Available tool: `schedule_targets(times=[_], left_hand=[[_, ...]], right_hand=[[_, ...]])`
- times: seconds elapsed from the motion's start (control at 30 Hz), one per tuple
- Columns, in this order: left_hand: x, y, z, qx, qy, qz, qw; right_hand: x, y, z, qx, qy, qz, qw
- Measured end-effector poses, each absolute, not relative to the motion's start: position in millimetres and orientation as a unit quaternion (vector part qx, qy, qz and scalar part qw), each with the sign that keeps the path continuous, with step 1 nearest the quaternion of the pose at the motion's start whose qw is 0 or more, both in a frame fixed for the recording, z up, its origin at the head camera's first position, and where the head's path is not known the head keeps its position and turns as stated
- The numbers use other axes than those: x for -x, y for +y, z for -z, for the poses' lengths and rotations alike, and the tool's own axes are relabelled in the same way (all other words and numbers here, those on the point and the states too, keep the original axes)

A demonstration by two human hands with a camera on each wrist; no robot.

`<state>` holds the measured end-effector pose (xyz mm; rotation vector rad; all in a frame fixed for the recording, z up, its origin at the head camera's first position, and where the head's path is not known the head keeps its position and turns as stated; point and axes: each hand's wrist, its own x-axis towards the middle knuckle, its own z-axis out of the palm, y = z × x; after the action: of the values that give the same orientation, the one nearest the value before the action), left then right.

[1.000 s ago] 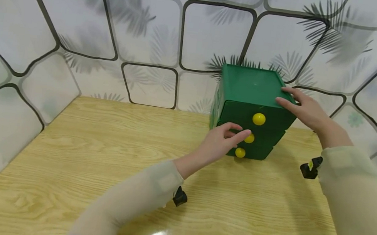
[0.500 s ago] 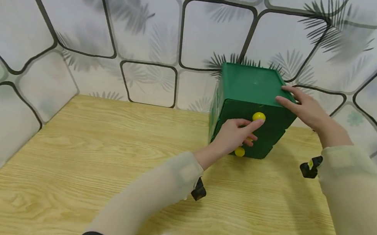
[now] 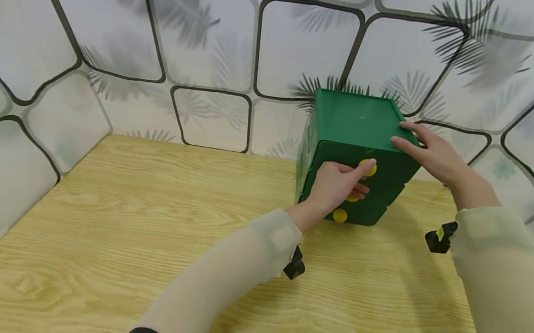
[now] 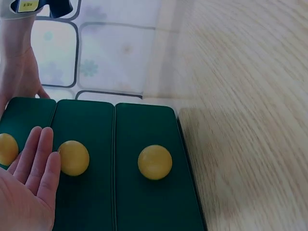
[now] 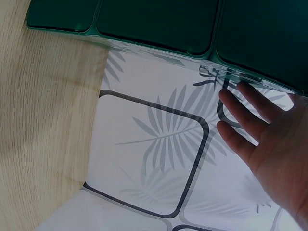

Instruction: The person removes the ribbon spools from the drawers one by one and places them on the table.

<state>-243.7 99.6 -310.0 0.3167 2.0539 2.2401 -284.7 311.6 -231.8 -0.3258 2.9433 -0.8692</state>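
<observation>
A green three-drawer cabinet (image 3: 361, 122) stands on the table with a yellow knob on each drawer front. My left hand (image 3: 331, 187) is at the top drawer and pinches its knob (image 3: 371, 170) between thumb and index finger. The other fingers (image 4: 33, 161) of that hand extend in front of the middle knob (image 4: 74, 158). Below them the bottom knob (image 3: 340, 215) shows fully. My right hand (image 3: 438, 156) rests on the cabinet's top right edge with its fingers spread; in the right wrist view those fingers reach along the cabinet's side. All drawers look closed.
The wooden table (image 3: 141, 229) stretches left and in front of the cabinet. A patterned wall covering (image 3: 221, 46) rises close behind it and along both sides. Small black cameras (image 3: 439, 237) hang at both wrists.
My left hand has moved right and slightly up, from beside the middle knob to the top knob, and its thumb now covers part of it. My right hand has stayed put.
</observation>
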Motion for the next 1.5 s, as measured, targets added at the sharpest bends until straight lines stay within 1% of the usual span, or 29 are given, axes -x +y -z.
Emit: schedule_targets(times=[0.43,0.6,0.83,1.2,1.5], left_hand=[[238.7,107.7,310.4,-0.066,0.645,-0.760,0.048],[234.9,107.7,312.3,-0.067,0.653,-0.753,0.052],[227.6,105.0,313.7,-0.077,0.645,-0.758,0.061],[206.6,102.7,315.1,-0.091,0.633,-0.764,0.083],[186.5,99.4,316.2,-0.077,0.569,-0.811,0.108]], right_hand=[[284.6,312.4,229.7,0.102,0.955,0.275,0.039],[286.1,314.4,228.6,0.097,0.958,0.265,0.047],[289.0,314.4,219.7,0.107,0.957,0.258,0.073],[290.1,316.5,217.9,0.114,0.960,0.249,0.067],[292.5,316.7,221.0,0.109,0.960,0.249,0.069]])
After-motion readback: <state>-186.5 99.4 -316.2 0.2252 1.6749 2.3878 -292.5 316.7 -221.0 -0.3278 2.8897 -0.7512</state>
